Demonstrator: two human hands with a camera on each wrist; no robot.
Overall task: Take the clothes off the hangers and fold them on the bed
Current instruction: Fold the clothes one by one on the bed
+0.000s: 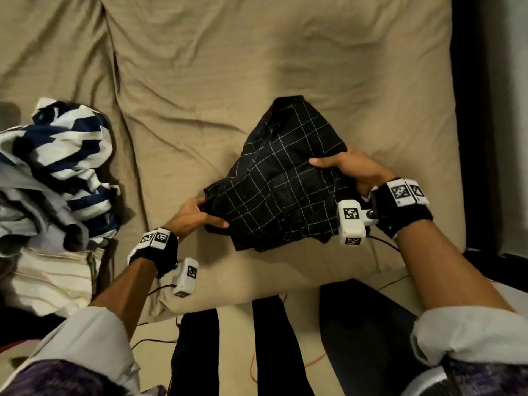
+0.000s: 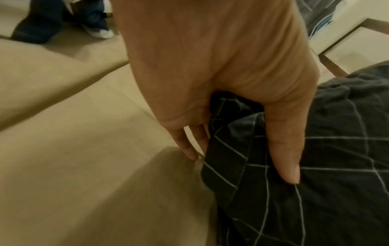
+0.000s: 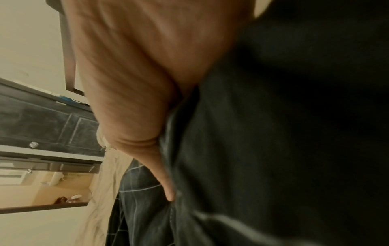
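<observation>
A black grid-checked shirt point(image 1: 281, 178), partly folded, is lying on the tan bed point(image 1: 214, 67) with the left hand point(image 1: 197, 214) pinching its left edge and the right hand point(image 1: 347, 170) gripping its right side, while a heap of striped clothes point(image 1: 61, 167) is sitting well apart at the left.

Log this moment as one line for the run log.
stage: folding | left hand: grips black checked shirt, left edge | right hand: grips its right edge | shirt: bunched over bed | striped clothes pile: left
</observation>
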